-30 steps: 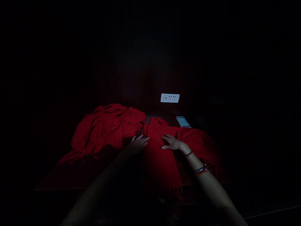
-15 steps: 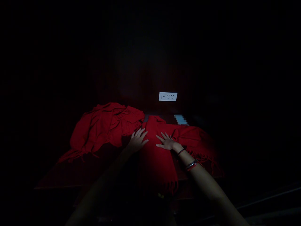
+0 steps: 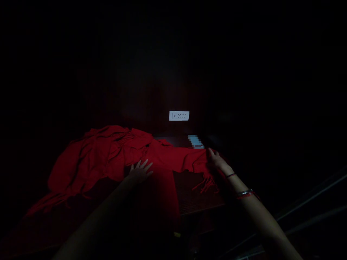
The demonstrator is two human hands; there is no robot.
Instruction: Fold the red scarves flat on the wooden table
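The red scarf (image 3: 165, 157) lies on the worktop (image 3: 192, 186), stretched between the person's left grip (image 3: 139, 174) and right grip (image 3: 216, 159). The left is loose, fingers fanned at the cloth; the right bends over the fringed end, and from here I can't tell whether it pinches. A crumpled red heap (image 3: 100, 155) sits left of the left grip; beyond the right, a white socket (image 3: 179, 115) shows.
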